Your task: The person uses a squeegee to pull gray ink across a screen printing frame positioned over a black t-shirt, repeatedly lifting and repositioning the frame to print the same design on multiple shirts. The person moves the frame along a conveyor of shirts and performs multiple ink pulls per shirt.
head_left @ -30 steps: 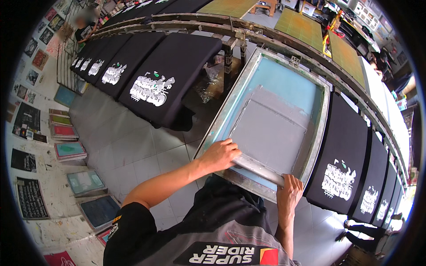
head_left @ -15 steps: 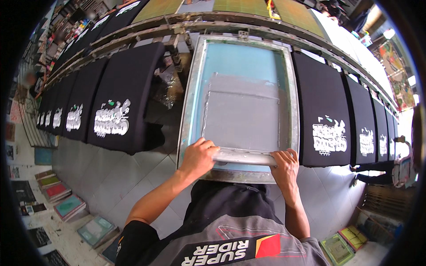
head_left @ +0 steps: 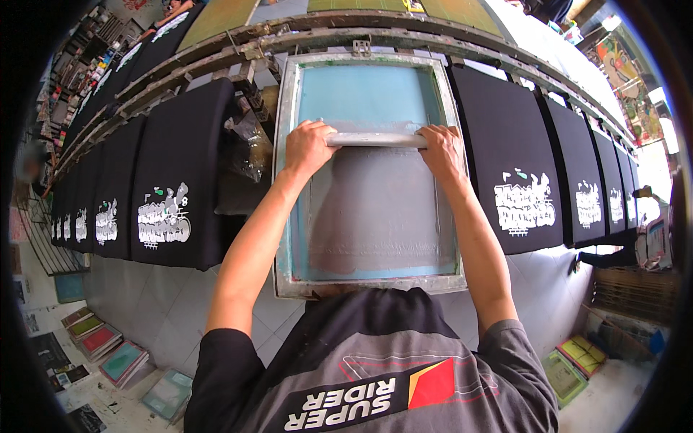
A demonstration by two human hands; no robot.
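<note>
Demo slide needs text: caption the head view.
Left hand and right hand hold a pale bar across a framed screen between printed black cloths.

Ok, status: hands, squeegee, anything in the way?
Left hand and right hand closed on squeegee, near its ends. Squeegee across mesh, in screen frame's far half. No obstruction visible inside frame.

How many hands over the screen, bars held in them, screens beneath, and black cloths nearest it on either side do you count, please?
Left hand and right hand: 2
Bar, light grey: 1
Screen, framed: 1
Left cloth and right cloth, both black with white print: 2
Total: 6
</note>
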